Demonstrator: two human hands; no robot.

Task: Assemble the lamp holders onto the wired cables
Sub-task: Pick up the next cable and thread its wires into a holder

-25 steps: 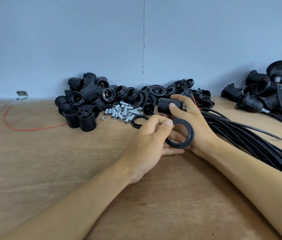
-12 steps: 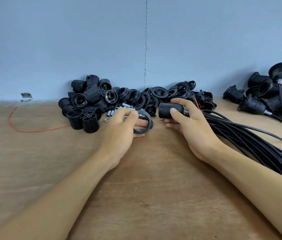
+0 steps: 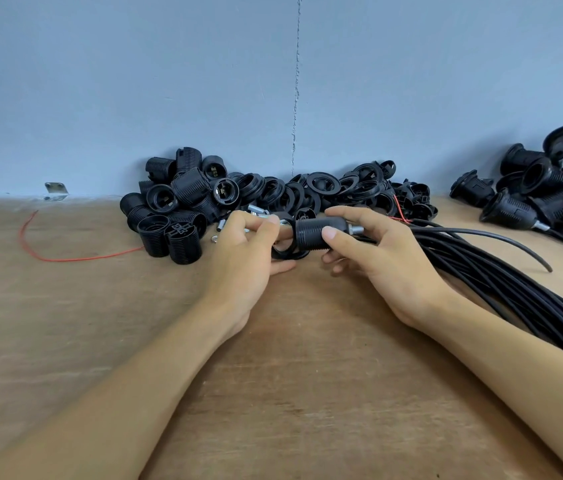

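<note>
Above wooden table, right hand gripping lamp holder, left hand pinching black ring just beside it

The desk is brown wood with a streaky grain of lighter and darker bands. The wall behind it is flat pale blue-grey, crossed by one thin whitish vertical line. Along the desk's far edge the holder shells are black with fine ribbing, the collars plain black and the small tubes silver. A red wire curls near the far-left corner. The lamp holder in the right hand is black, finely ribbed, with a silver end. The ring in the left hand is black. The cables by the right edge are black, some red-tipped.
</note>
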